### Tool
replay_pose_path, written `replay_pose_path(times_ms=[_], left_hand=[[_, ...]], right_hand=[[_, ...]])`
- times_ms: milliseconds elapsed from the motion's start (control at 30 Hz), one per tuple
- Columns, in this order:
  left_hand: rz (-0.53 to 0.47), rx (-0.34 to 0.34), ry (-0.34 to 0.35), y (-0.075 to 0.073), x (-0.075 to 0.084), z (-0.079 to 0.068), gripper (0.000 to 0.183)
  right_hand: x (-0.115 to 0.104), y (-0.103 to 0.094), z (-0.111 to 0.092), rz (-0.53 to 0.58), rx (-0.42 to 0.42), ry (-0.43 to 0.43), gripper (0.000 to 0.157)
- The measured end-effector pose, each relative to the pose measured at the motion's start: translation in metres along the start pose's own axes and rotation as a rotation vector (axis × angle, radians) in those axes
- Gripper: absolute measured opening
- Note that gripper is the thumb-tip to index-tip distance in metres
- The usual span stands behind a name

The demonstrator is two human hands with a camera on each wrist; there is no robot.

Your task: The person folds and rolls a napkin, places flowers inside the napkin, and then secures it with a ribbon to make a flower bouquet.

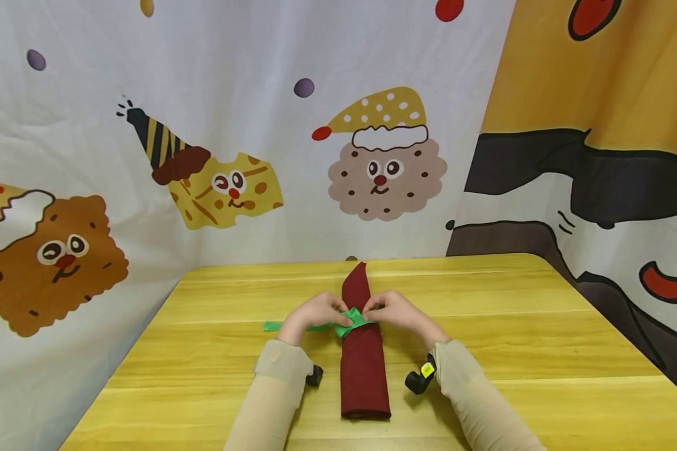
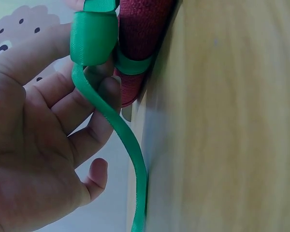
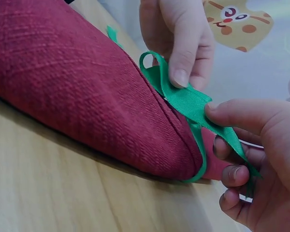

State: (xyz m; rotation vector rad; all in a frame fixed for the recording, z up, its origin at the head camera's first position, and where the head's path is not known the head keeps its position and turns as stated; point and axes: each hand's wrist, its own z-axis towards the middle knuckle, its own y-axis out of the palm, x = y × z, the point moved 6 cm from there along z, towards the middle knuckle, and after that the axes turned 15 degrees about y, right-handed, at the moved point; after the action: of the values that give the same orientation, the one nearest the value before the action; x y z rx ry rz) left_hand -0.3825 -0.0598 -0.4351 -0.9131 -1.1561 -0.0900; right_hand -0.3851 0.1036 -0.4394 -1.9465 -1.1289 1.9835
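A dark red rolled cloth napkin lies lengthwise on the wooden table, its far end pointed. Around its upper part runs a green ribbon, looped on top. My left hand pinches a loop of the ribbon between thumb and fingers; in the left wrist view the ribbon's long tail hangs down past the fingers. On the other side, my right hand pinches the ribbon near its short end, seen in the right wrist view beneath the thumb. The middle of the loop is partly hidden by fingers.
The wooden table extends on both sides of the napkin. The ribbon's loose end lies on the table to the left. Behind the table hangs a white curtain printed with cartoon biscuits and cheese.
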Motion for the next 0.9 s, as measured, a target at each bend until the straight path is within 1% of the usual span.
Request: replay_pose_path(times_ms=[200, 433, 567, 733, 900], left_hand=[[-0.017, -0.001, -0.008, 0.000, 0.002, -0.002, 0.009], [-0.029, -0.008, -0.006, 0.001, 0.003, -0.001, 0.009], [-0.030, -0.006, 0.003, 0.001, 0.001, 0.000, 0.009], [-0.005, -0.006, 0.013, 0.000, -0.001, 0.000, 0.008], [0.005, -0.005, 0.014, -0.001, 0.000, -0.001, 0.008]], right_hand=[[-0.008, 0.007, -0.002, 0.003, -0.001, -0.017, 0.009], [-0.007, 0.012, -0.001, 0.016, -0.018, -0.007, 0.008], [-0.003, 0.008, -0.001, 0.011, -0.006, -0.001, 0.009], [0.003, 0.000, 0.000, 0.013, 0.012, 0.000, 0.008], [0.002, -0.003, -0.001, 0.016, 0.006, -0.001, 0.009]])
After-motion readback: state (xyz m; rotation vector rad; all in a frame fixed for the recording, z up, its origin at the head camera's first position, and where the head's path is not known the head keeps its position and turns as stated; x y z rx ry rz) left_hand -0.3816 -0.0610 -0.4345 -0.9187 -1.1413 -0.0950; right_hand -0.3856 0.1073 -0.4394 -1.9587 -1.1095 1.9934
